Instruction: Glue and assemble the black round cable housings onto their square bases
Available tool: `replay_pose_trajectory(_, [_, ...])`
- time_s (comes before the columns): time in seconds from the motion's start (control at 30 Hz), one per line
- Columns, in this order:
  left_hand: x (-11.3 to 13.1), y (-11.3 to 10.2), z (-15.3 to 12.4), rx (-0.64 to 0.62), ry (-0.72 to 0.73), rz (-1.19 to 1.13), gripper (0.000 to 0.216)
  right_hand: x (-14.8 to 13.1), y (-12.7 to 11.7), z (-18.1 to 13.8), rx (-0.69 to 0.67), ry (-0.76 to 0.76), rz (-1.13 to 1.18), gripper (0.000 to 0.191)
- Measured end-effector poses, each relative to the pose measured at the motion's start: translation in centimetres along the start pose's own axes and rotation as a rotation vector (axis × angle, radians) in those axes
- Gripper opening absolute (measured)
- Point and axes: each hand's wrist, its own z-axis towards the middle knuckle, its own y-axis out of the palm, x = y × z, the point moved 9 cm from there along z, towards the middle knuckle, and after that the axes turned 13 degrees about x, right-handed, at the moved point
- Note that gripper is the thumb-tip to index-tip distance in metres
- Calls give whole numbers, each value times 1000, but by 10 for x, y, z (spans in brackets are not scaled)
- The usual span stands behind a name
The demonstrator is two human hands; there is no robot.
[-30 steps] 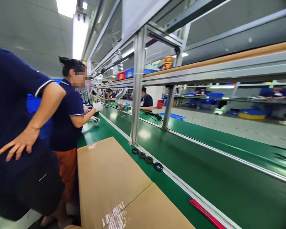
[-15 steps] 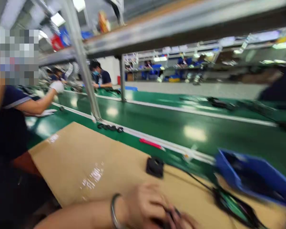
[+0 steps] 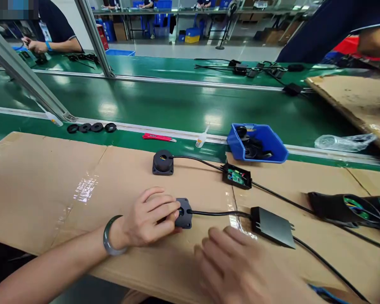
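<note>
My left hand, a bangle on its wrist, is closed on a black square-flanged housing lying on the cardboard. From that housing a black cable runs right to a black box whose smooth side faces up. Smeared by motion, my right hand is in front of the box, apart from the housing; whether its curled fingers hold anything is hidden. Farther back sits a second black housing with a round raised top, cabled to an open black box that bares a green circuit board.
A blue bin of black parts stands behind the boxes. Along the rail lie black rings, a red pen-like tool and a small white bottle. More black assemblies are at right. Co-workers stand across the green bench.
My view has swung right and downward. My hands were close together over a dark item; now the right hand is apart, and the left holds the housing on the cardboard.
</note>
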Motion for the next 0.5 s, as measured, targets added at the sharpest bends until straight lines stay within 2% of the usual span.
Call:
replay_pose_trajectory(0.07, [3,-2,2,10,4,31,12,17,-3,2,-29,112,-41,6])
replay_pose_trajectory(0.13, [3,-4,4,31,-8,34,13,21,-5,3,17,143,-30,7])
replay_pose_trajectory(0.27, [-1,-6,7,67,-52,2,15,15,5,3,43,104,-76,32])
replay_pose_trajectory(0.37, [-4,-5,7,40,-79,-31,12,11,17,4,-29,53,-125,42])
replay_pose_trajectory(0.5, [-6,-5,8,21,-91,-53,18,5,23,9,-17,-30,-147,49])
